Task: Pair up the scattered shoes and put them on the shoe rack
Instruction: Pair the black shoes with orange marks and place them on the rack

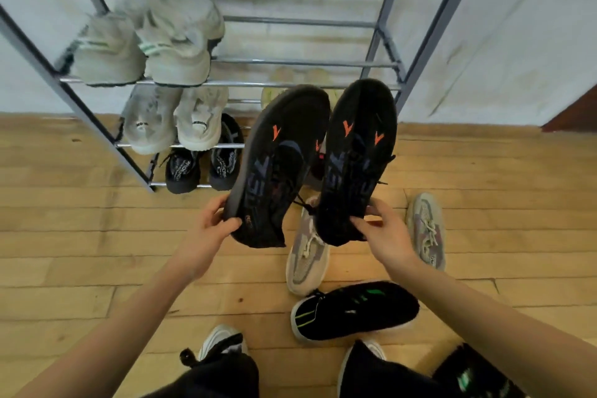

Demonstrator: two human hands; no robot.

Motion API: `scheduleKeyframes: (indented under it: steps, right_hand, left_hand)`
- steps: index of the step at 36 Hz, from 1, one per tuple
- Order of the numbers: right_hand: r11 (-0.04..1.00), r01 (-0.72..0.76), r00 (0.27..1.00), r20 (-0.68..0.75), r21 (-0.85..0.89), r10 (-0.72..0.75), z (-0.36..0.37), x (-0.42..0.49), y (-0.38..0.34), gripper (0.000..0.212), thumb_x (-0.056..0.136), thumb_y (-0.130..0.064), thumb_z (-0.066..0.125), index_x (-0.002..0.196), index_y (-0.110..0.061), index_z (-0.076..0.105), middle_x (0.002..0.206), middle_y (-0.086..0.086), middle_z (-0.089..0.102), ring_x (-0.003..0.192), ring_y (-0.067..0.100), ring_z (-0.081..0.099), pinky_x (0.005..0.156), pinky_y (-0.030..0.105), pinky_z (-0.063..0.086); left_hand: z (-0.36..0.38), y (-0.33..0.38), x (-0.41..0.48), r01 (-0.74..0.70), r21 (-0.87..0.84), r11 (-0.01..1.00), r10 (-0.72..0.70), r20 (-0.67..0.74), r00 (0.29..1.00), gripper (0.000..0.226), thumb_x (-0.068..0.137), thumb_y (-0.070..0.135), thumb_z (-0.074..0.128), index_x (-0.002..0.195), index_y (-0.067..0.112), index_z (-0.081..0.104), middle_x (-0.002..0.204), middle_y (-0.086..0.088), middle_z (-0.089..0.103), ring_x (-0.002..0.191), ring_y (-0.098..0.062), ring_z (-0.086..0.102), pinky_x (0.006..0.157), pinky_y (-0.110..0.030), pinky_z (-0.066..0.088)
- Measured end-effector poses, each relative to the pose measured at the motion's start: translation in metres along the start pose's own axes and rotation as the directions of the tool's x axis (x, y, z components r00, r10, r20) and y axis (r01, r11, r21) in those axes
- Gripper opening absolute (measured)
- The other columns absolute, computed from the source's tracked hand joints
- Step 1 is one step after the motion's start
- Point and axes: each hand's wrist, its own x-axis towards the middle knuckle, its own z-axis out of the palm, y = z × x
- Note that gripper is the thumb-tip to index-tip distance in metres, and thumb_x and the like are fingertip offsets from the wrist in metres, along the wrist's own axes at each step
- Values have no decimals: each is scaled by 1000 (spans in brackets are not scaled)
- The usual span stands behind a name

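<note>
Left hand: the left hand (214, 224) grips the heel end of the left black sneaker (277, 165), thumb on the near side of the collar, fingers curled behind it.
Right hand: the right hand (386, 233) clasps the heel end of the right black sneaker (357, 161), thumb on top, fingers wrapped round the far side.
Held pair: both black, with orange arrow marks and purple lettering; held in the air side by side, toes pointing far toward the rack, close together but whether they touch I cannot tell.
Shoe rack: a metal-tube shoe rack (429, 29) stands at the far side against a pale wall, on a wooden floor (80, 236).
Upper visible shelf: a pair of pale grey sneakers (145, 45) with green stripes, at the left end, side by side.
Next shelf down: a pair of white sneakers (176, 119) at the left; a yellowish pair (292, 79) to the right, largely hidden behind the held shoes.
Lowest shelf: a pair of dark sneakers with white lettering (202, 165).
Floor, right of centre: two grey-and-purple sneakers (307, 255), well apart, the second (426, 229) farther right.
Floor, near: a black sneaker with green stripes (353, 310) lying crosswise; another like it (475, 378) at the near right edge.
</note>
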Motion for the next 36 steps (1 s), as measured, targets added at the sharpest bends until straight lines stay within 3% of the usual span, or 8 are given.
scheduleKeyframes:
  steps: [3,6,13,17,19,22,28,36]
  right_hand:
    - [998,58,998,-12,2,-58,-12,0,-25,25,91,-19,61,112,-28,53,92,-15,56,93,18,60,71,23,46]
    - [996,90,996,-3,23,-89,-23,1,-52,23,91,-19,61,111,-27,51,97,-6,58,93,21,60,77,29,47]
    - [988,27,997,61,150,-36,-33,17,-92,23,89,-10,62,110,-15,56,90,-2,63,83,16,64,77,38,58]
    - [992,-37,995,101,121,24,-31,30,-104,26,89,-10,63,113,-14,56,96,4,65,82,15,65,66,29,58]
    - [993,-55,994,102,106,45,-29,39,-111,28,88,-11,64,116,-7,60,104,11,68,88,22,67,73,33,59]
    - [986,-89,992,97,144,75,-28,53,-124,28,84,-12,70,109,0,66,99,13,71,90,26,68,82,39,58]
    - [980,-133,989,80,149,122,-36,86,-162,9,86,-6,65,89,3,65,77,14,61,71,22,61,70,33,54]
    - [989,-113,993,36,99,110,-52,132,-199,21,90,-5,54,110,0,60,95,15,57,81,21,56,69,29,52]
  left_hand:
    - [1,25,-1,-77,11,997,77,9,997,45,88,-7,51,121,24,54,112,-6,65,104,-17,61,85,-24,53]
    - [3,48,2,-119,-23,993,118,-13,993,46,87,-7,52,113,31,57,106,-3,67,96,-13,63,75,-19,55]
    - [2,81,14,-80,-56,995,80,1,997,46,83,-3,55,117,28,61,110,-1,70,105,-24,63,91,-45,50]
    - [6,99,22,-15,-147,989,18,22,1000,43,87,-7,49,126,12,54,106,-6,69,94,-21,66,68,-35,59]
    - [10,110,26,4,-151,989,1,35,999,38,89,-5,48,123,9,55,106,-7,68,91,-19,66,63,-32,59]
    - [13,125,38,31,-127,991,-24,52,998,32,91,2,50,122,8,56,114,-11,66,94,-20,65,66,-33,59]
    - [27,162,64,81,-147,986,-67,99,993,20,93,6,50,109,3,60,105,-14,67,92,-23,65,76,-42,58]
    - [38,194,104,69,-65,995,-59,140,988,25,94,5,47,116,-3,56,107,-16,66,96,-28,65,73,-42,60]
